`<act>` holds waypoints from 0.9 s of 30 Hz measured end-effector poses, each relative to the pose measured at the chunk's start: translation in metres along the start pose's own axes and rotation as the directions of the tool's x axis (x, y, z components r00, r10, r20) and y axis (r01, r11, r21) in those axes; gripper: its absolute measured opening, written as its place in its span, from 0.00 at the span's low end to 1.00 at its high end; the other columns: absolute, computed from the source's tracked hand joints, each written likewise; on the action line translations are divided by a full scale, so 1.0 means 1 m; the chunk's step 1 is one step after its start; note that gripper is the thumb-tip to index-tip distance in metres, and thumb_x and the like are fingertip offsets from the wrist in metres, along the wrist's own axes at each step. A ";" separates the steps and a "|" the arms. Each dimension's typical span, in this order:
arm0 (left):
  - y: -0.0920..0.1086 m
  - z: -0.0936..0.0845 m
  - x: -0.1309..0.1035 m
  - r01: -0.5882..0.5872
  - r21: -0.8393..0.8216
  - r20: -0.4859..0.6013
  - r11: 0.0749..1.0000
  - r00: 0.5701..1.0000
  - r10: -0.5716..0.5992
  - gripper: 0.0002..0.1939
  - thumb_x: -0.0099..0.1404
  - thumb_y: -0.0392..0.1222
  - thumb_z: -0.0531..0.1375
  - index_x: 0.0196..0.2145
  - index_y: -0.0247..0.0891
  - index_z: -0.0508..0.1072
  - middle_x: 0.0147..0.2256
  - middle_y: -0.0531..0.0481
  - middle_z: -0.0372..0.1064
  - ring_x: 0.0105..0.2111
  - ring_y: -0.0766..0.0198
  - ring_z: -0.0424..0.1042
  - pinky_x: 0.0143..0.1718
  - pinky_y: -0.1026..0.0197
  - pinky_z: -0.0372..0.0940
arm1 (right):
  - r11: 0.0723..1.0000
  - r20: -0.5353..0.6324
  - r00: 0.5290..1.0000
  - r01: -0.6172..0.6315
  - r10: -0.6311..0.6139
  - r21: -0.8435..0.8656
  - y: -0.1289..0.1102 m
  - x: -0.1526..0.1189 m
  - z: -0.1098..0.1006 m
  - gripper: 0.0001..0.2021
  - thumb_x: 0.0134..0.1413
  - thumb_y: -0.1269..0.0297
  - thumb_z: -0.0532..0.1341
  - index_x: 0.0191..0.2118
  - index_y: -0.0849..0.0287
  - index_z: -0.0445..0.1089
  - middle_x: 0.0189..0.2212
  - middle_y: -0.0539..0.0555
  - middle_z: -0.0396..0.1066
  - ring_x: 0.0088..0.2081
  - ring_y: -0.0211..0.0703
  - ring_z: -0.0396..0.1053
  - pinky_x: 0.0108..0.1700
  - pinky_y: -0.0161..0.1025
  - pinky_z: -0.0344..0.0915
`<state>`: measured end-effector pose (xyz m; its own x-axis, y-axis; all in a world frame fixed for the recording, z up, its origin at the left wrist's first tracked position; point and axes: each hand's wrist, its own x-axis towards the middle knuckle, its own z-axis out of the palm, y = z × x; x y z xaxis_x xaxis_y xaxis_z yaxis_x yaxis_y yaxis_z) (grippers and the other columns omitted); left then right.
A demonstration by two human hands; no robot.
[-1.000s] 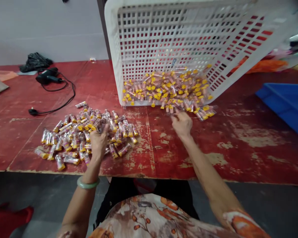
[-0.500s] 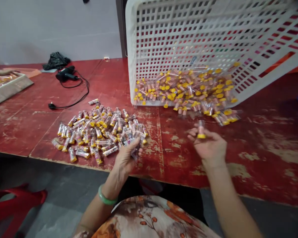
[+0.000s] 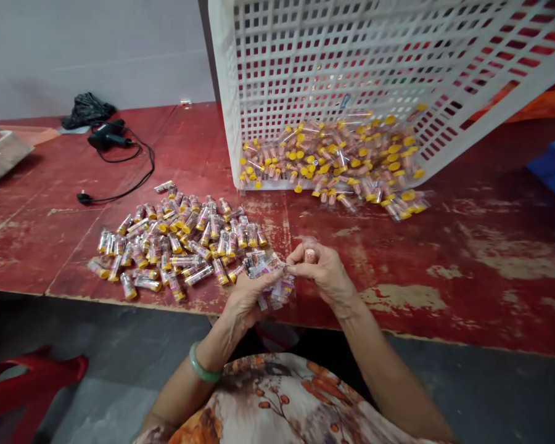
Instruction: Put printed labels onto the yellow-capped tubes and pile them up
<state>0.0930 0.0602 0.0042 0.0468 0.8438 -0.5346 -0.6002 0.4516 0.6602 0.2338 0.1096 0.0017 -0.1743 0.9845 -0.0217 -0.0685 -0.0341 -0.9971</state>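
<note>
Your left hand (image 3: 248,295) grips a bunch of small printed wrappers (image 3: 274,280) above the table's near edge, your palm hidden beneath them. Your right hand (image 3: 324,271) is curled round a small tube (image 3: 310,254), its lower part covered by your fingers; its fingertips meet the wrappers, though you can't make out exactly what they pinch. The white basket (image 3: 234,92), tipped toward you behind yellow-capped tubes (image 3: 328,154), runs out of view at the top.

On the tabletop (image 3: 485,253), a tube pile (image 3: 180,237) lies left of the right grip (image 3: 326,271), a corded device (image 3: 111,137) beyond the pile; a basket (image 3: 230,123) holding loose tubes (image 3: 319,154) stands beyond the grip.
</note>
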 end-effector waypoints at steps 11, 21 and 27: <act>-0.003 -0.005 0.015 -0.161 -0.170 -0.196 0.972 0.972 0.127 0.22 0.36 0.34 0.74 0.32 0.32 0.75 0.30 0.47 0.76 0.27 0.61 0.75 0.35 0.56 0.71 | 0.959 0.198 0.975 0.149 -0.102 -0.241 0.012 -0.050 -0.027 0.14 0.60 0.60 0.53 0.50 0.56 0.64 0.35 0.52 0.66 0.29 0.36 0.67 0.31 0.35 0.68; -0.006 0.000 0.010 -0.114 -0.211 -0.179 0.971 0.981 0.077 0.20 0.40 0.41 0.73 0.31 0.31 0.75 0.27 0.47 0.75 0.25 0.62 0.73 0.33 0.59 0.69 | 0.373 0.201 0.700 0.574 -0.685 -0.729 0.021 -0.083 -0.005 0.18 0.52 0.73 0.62 0.49 0.60 0.64 0.36 0.58 0.71 0.39 0.46 0.72 0.39 0.40 0.71; -0.012 0.007 0.005 -0.193 -0.194 -0.195 0.962 0.968 0.155 0.18 0.40 0.39 0.73 0.29 0.33 0.74 0.26 0.50 0.74 0.26 0.63 0.73 0.34 0.60 0.68 | 0.238 0.226 0.682 0.515 -0.695 -0.824 0.020 -0.080 -0.005 0.16 0.52 0.73 0.63 0.47 0.61 0.66 0.35 0.59 0.72 0.37 0.46 0.72 0.38 0.39 0.70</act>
<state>0.1058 0.0610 -0.0033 -0.2037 0.8306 -0.5183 -0.7415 0.2148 0.6357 0.2516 0.0310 -0.0168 -0.2932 0.6564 0.6950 0.7029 0.6408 -0.3087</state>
